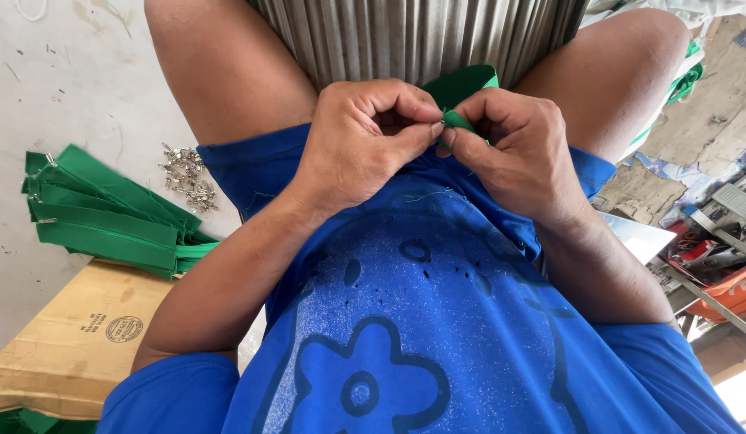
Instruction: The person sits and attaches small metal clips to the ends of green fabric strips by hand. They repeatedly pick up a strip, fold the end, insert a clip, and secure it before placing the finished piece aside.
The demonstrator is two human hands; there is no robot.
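**Soft green strap pinched between both hands at the lap**

The narrow green woven fabric strap (457, 120) sits between the person's knees, just above the hem of the blue printed shirt (421, 305). It looks light, limp and easily folded, best taken near its end, where fingertips can crease it. The left hand (365, 141) is curled, thumb and forefinger pinching the strap's folded tip; the right hand (517, 149) grips the same tip from the other side, fingers bent tight. The strap's long axis runs up and away from the hands, towards the grey ribbed surface (413, 36). A stack of similar green straps (108, 213) and a small heap of metal clips (186, 177) lie on the floor, well apart.
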